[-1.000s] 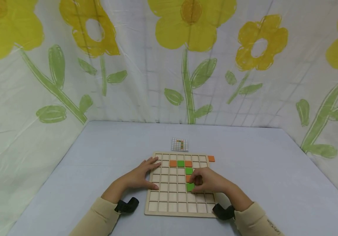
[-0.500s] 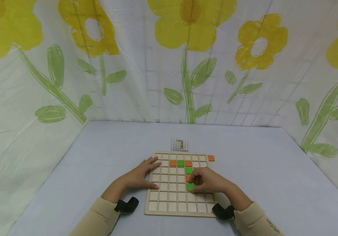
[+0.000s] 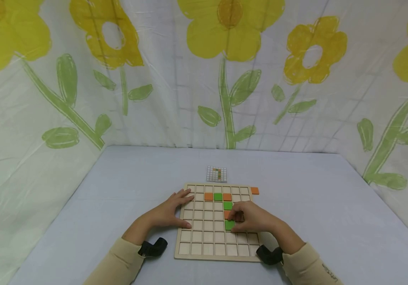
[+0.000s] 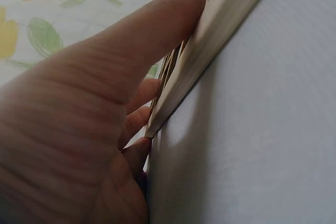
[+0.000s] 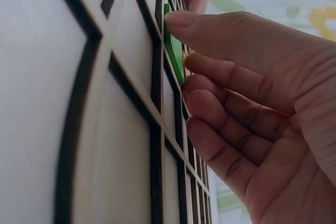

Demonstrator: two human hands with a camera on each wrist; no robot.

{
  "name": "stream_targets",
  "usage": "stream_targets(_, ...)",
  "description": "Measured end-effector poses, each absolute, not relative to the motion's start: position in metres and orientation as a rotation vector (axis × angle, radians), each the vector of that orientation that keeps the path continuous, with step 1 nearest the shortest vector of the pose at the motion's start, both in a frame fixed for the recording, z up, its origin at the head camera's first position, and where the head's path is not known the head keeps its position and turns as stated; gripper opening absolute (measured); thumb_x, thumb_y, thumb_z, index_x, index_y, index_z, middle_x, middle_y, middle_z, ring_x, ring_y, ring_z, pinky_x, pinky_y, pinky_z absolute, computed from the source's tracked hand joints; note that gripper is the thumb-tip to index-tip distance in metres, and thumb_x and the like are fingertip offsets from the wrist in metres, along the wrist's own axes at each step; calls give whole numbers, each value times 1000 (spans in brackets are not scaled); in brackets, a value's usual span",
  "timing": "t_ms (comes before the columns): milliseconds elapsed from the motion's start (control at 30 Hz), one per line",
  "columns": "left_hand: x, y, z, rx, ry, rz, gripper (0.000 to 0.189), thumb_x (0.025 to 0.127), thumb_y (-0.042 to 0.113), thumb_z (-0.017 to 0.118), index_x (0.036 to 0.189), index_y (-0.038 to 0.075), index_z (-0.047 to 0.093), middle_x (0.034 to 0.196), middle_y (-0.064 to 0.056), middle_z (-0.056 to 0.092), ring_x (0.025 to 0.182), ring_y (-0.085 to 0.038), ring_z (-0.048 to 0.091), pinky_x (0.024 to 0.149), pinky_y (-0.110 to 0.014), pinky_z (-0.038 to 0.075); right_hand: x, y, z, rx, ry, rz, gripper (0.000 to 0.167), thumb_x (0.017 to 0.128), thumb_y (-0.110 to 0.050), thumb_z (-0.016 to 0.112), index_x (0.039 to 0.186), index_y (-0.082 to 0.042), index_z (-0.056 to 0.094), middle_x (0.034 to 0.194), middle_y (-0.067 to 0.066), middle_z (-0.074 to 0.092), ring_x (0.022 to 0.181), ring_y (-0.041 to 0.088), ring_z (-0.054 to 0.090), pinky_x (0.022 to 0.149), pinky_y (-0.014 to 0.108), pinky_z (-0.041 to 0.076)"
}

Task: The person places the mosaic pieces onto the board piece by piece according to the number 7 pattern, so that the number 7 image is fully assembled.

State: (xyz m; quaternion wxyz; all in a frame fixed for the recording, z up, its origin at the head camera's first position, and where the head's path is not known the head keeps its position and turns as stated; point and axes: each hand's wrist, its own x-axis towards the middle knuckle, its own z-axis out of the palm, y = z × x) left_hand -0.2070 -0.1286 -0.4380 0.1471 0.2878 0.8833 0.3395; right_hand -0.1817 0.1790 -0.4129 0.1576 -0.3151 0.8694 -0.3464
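Note:
A wooden grid board (image 3: 204, 257) lies on the table. Several orange and green square tiles sit in its cells: an orange tile (image 3: 208, 196), a green tile (image 3: 218, 196) and another orange tile (image 3: 227, 196) in a row, with more running down a column below. My left hand (image 3: 168, 211) rests on the board's left edge, fingers spread and thumb on the rim. My right hand (image 3: 252, 217) pinches the lowest green tile (image 5: 175, 48) between thumb and index finger, its other fingers curled. In the right wrist view this tile stands slightly tilted at its cell.
One loose orange tile (image 3: 255, 190) lies by the board's upper right corner. Beyond the board is a small card (image 3: 216, 174) printed with a coloured grid pattern. A flowered curtain (image 3: 154, 118) hangs behind the table (image 3: 136, 166).

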Motion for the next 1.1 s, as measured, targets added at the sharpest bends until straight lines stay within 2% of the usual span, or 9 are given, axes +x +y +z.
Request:
stream_targets(233, -207, -128, -438, 819, 2535, 983, 90, 71, 42, 79, 144, 10, 36, 157, -8, 15, 143, -41, 1, 111, -64, 12, -185, 184, -414, -878, 2477, -1035, 20, 76, -22, 77, 92, -15, 69, 90, -2, 63, 75, 4, 56, 67, 20, 50)
stream_targets(567, -208, -128, -439, 807, 2539, 983, 90, 70, 42, 79, 143, 10, 37, 157, -8, 15, 143, -41, 1, 111, -63, 12, -203, 205, -416, -899, 2554, -1183, 17, 84, -18, 70, 96, -6, 70, 92, 6, 66, 75, 2, 56, 68, 22, 51)
stream_targets(1100, -206, -127, -437, 786, 2544, 982, 90, 70, 41, 79, 143, 10, 37, 157, -8, 15, 144, -40, 2, 112, -61, 11, -227, 236, -415, -614, 2760, -1253, 28, 82, -17, 72, 102, 2, 67, 92, 11, 67, 78, 7, 57, 71, 22, 49)
